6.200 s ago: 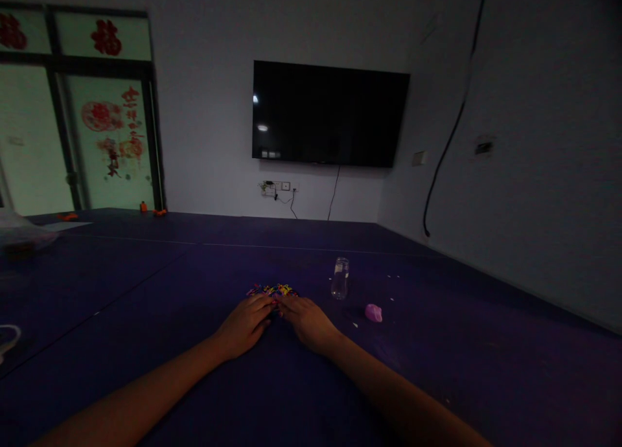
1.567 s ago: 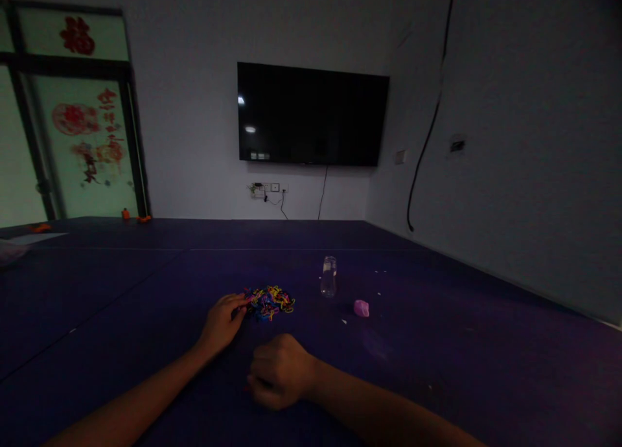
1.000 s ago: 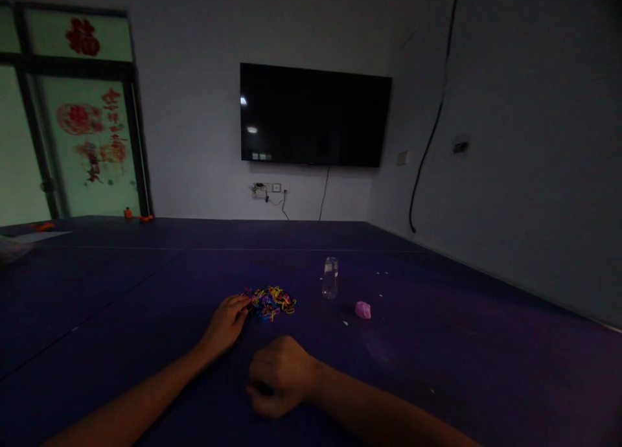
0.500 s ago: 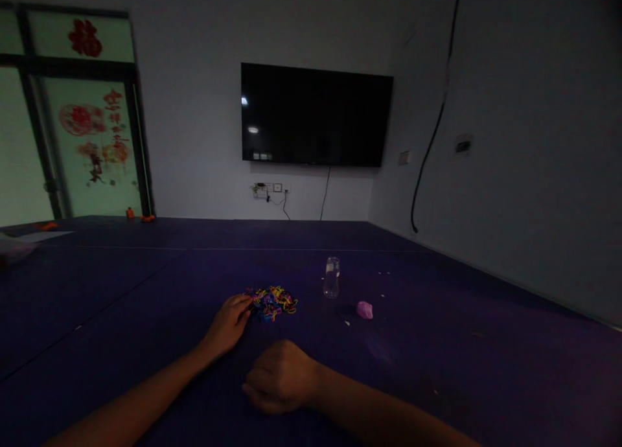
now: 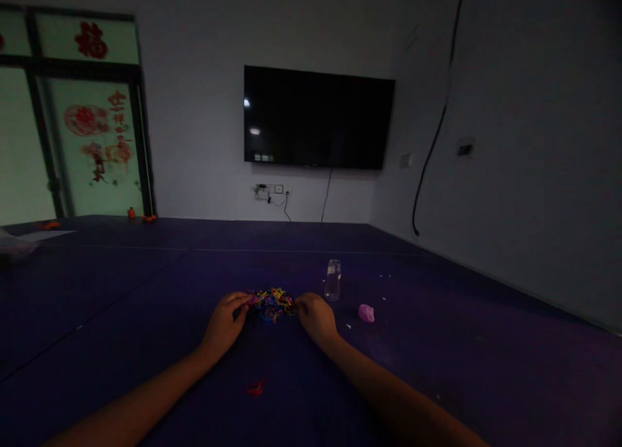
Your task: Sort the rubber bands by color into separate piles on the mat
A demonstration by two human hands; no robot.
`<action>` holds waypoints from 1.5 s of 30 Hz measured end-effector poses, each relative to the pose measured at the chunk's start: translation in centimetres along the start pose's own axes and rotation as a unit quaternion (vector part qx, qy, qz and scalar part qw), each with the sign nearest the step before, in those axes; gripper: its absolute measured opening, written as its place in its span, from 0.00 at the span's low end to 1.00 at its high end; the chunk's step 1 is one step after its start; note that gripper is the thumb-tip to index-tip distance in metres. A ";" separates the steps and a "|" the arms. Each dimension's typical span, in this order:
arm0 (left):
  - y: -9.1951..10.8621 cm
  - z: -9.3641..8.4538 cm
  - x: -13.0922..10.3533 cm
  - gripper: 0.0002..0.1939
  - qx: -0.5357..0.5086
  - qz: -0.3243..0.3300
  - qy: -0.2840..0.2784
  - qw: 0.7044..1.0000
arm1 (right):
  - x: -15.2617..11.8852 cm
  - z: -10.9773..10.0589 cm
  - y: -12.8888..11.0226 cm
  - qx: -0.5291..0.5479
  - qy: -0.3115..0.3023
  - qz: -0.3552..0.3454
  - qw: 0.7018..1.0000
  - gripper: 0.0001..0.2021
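A loose heap of small colourful bands (image 5: 273, 304) lies on the dark purple surface (image 5: 204, 395). At its left edge is my left hand (image 5: 227, 317), thumb and fingers closed on something pinkish, seemingly some of the bands. My right hand (image 5: 315, 317) touches the heap's right edge with its fingers bent together; what they hold, if anything, is hidden. Nearer to me, between my forearms, rests a small red bunch of bands (image 5: 255, 388).
A clear upright bottle (image 5: 333, 280) and a pink lump (image 5: 366, 313) stand right of my right hand, with small white scraps around. Orange objects (image 5: 149, 219) lie at the far left edge. A television (image 5: 318, 118) hangs on the wall.
My right hand has moved forward and right, from near me to the heap's right edge. The red bunch now shows where that hand was. My left hand stays at the heap's left side.
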State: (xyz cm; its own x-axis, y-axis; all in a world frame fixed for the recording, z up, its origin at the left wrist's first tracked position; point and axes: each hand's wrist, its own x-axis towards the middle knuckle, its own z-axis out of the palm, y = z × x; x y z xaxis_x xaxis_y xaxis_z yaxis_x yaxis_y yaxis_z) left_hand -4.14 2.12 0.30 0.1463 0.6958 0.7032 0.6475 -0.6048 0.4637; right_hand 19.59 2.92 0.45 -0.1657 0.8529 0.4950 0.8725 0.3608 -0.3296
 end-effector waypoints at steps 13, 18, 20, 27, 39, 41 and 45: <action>1.2 0.2 -0.4 0.08 -0.096 -0.013 -0.079 0.992 | 0.0 0.6 -0.1 -0.029 -0.080 -0.088 0.992 0.19; 1.1 -0.4 -0.2 0.09 -0.245 -0.128 -0.268 0.923 | 0.0 0.7 0.0 -0.051 -0.095 -0.085 0.991 0.20; 1.0 -0.9 0.0 0.09 -0.310 -0.157 -0.345 0.872 | 0.0 0.7 -0.1 -0.057 -0.097 -0.079 0.991 0.20; 1.2 -2.3 0.2 0.09 -0.358 -0.146 -0.491 0.781 | 0.0 0.5 -0.4 -0.048 -0.101 -0.078 0.991 0.19; 1.5 -2.5 0.8 0.11 -0.335 -0.100 -0.557 0.754 | 0.1 0.7 -0.3 -0.070 -0.112 -0.105 0.986 0.22; 1.6 -2.6 0.9 0.11 -0.329 -0.095 -0.561 0.754 | 0.1 0.7 -0.3 -0.071 -0.113 -0.104 0.986 0.22; 1.9 -2.7 1.0 0.10 -0.333 -0.091 -0.566 0.748 | 0.1 0.7 -0.3 -0.070 -0.106 -0.097 0.987 0.21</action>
State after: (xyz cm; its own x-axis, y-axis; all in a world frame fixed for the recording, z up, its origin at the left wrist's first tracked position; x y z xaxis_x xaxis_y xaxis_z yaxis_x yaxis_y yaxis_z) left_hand -4.83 0.65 3.37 0.8855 0.4440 -0.1371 0.2721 -0.2562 0.9276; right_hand 18.97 3.10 0.08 -0.4154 0.8383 0.3532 0.8674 0.4820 -0.1238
